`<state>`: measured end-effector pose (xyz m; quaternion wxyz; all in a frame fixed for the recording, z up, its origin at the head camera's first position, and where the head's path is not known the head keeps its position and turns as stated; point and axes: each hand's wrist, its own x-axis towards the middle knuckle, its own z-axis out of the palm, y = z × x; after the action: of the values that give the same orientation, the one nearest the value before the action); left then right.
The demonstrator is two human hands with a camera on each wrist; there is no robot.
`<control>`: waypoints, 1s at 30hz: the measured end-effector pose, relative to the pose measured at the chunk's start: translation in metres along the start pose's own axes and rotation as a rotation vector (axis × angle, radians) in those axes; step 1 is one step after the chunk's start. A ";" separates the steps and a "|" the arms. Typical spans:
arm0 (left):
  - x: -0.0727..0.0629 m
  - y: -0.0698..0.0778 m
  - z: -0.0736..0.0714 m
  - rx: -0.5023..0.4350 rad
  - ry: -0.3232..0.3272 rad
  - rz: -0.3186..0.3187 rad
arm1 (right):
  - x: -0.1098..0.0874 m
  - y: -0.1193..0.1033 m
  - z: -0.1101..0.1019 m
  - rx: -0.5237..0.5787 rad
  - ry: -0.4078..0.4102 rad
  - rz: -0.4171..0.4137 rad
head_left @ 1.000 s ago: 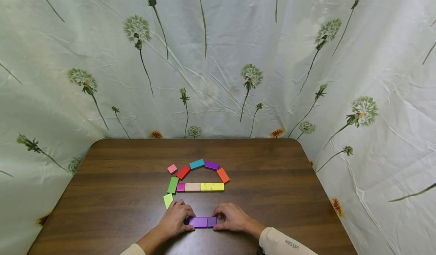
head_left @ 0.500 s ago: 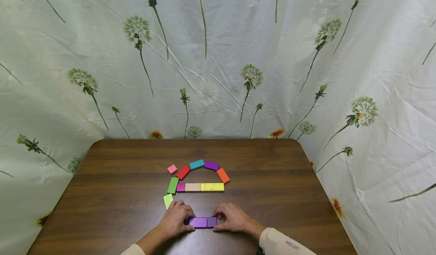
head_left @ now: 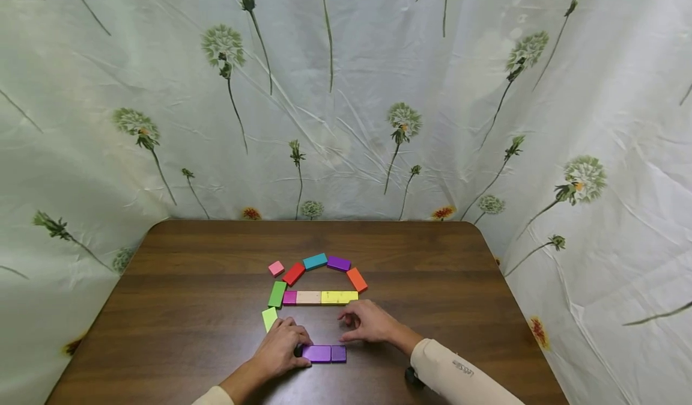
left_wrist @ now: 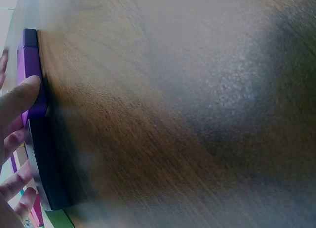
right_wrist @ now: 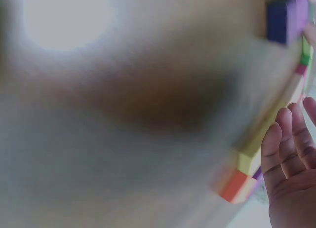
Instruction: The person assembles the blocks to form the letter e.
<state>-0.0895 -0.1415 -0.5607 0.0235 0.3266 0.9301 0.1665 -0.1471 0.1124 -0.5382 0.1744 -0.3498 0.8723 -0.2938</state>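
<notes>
Near the front of the table my left hand (head_left: 280, 346) pinches a long purple block (head_left: 318, 354) at its left end, thumb in front. A small darker purple block (head_left: 338, 354) lies end to end with it on the right. In the left wrist view a black block (left_wrist: 47, 164) continues the row beneath the fingers; from the head it is mostly hidden by the hand. My right hand (head_left: 372, 321) hovers behind and right of the small block, fingers loosely bent and holding nothing. In the right wrist view its fingers (right_wrist: 289, 134) are spread apart from the blocks.
Behind the hands lies a row of magenta (head_left: 289, 297), beige (head_left: 309, 297) and yellow (head_left: 336, 297) blocks. Red (head_left: 294, 274), teal (head_left: 315, 262), purple (head_left: 339, 264) and orange (head_left: 357, 279) blocks arch over it. Pink (head_left: 276, 268), green (head_left: 277, 294) and lime (head_left: 269, 319) blocks lie at left.
My right hand has let go of the small purple block's right end and moved back, away from my body. The left hand keeps its pinch, and the purple blocks stay in line.
</notes>
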 end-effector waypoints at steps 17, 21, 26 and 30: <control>0.001 -0.004 0.000 0.006 0.049 0.055 | 0.151 -0.019 -0.034 -0.103 0.035 -0.053; 0.002 -0.003 0.000 -0.006 0.028 0.042 | 0.178 -0.020 -0.025 -0.097 0.022 -0.011; 0.002 -0.003 0.002 -0.011 0.023 0.029 | 0.199 -0.026 -0.010 -0.129 0.012 0.031; 0.002 -0.006 0.002 -0.004 0.040 0.031 | 0.210 -0.031 -0.002 -0.185 0.011 0.042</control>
<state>-0.0945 -0.1437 -0.5639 0.0029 0.3376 0.9249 0.1750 -0.2781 -0.0544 -0.5372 0.1424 -0.3446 0.9038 -0.2102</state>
